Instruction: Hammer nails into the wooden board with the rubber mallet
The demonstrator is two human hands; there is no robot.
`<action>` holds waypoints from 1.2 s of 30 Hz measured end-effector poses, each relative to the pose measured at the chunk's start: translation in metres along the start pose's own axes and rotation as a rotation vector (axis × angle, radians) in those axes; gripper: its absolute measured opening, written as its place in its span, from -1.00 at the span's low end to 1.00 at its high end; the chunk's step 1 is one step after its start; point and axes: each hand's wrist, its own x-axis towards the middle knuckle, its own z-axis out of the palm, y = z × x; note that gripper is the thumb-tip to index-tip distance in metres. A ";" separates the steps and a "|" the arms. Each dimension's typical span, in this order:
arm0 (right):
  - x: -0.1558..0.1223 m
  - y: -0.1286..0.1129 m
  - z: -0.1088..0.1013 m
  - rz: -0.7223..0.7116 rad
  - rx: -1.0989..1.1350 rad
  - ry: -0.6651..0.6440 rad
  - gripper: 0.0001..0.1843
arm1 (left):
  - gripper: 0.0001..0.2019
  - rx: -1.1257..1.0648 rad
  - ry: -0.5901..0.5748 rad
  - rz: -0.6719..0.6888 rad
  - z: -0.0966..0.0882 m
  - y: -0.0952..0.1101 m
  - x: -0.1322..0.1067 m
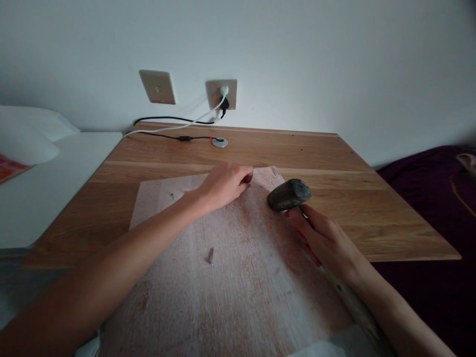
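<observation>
Centre frame, the left hand (pixel 223 186) is pressing down near the far edge of the pale board (pixel 241 287), fingertips pinched together, though on what is too small to tell. Just right of it, the right hand (pixel 323 240) is gripping the hammer (pixel 289 194), whose dark head is resting on the board. A loose nail (pixel 210 255) is lying lower centre.

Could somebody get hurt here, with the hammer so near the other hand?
Yes, maybe. The hammer in the right hand sits close to the left hand, whose fingertips pinch together on the board; a swing there could hit them. What looks like a loose nail lies on the board and could prick an arm. The board reaches past the table at the near edge, so it might tip.
</observation>
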 end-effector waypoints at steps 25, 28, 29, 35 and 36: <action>-0.002 -0.001 0.002 0.015 -0.067 0.015 -0.56 | -0.83 0.104 0.027 0.142 0.011 0.004 -0.007; 0.000 0.001 0.002 -0.010 -0.070 0.024 -0.53 | -0.83 0.103 0.036 0.135 0.013 0.003 -0.008; 0.000 0.002 0.002 -0.014 -0.068 0.027 -0.52 | -0.84 0.102 0.040 0.131 0.014 0.002 -0.008; -0.001 0.002 0.002 0.000 -0.043 0.028 -0.51 | -0.84 0.036 0.060 0.091 0.020 0.003 -0.009; -0.001 0.001 0.002 -0.004 -0.042 0.029 -0.52 | -0.85 0.014 0.062 0.083 0.021 0.003 -0.009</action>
